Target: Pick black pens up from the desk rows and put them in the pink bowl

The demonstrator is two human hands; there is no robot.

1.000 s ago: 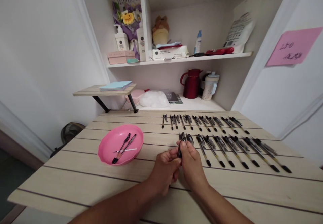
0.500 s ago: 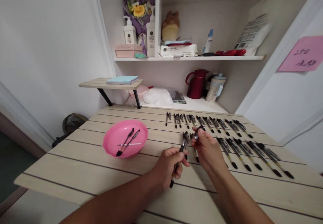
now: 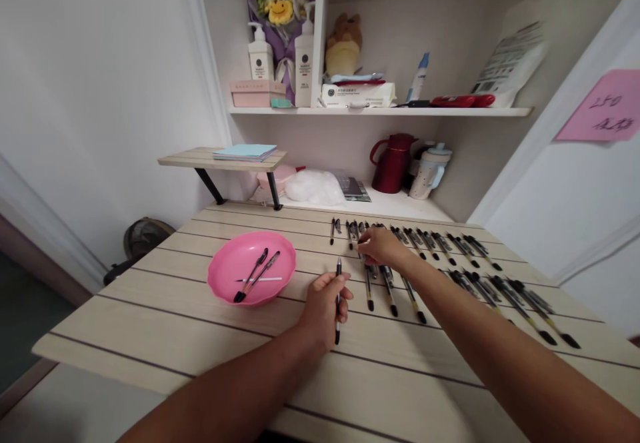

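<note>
My left hand (image 3: 327, 303) is closed around an uncapped pen (image 3: 339, 270), its silver tip pointing up and away from me and its black end near the tabletop. My right hand (image 3: 383, 246) has reached over the far row of pens, fingers pinched on a small dark pen cap (image 3: 361, 244), partly hidden by the fingers. Several pens with caps lying beside them (image 3: 430, 242) form this far row. A nearer row of pens (image 3: 493, 290) runs below it, partly covered by my right forearm.
A pink bowl (image 3: 217, 273) on the left holds two black pens (image 3: 257, 273) and a thin white refill (image 3: 267, 279). Behind stand a small raised shelf (image 3: 175, 158), a red jug (image 3: 393, 166) and a light tumbler (image 3: 429, 173). The striped wooden table (image 3: 165, 303) has its edge at front left.
My right hand has moved away from my left, up and left to the far row, carrying the cap. My left hand has shifted slightly left and up, the pen now more upright.
</note>
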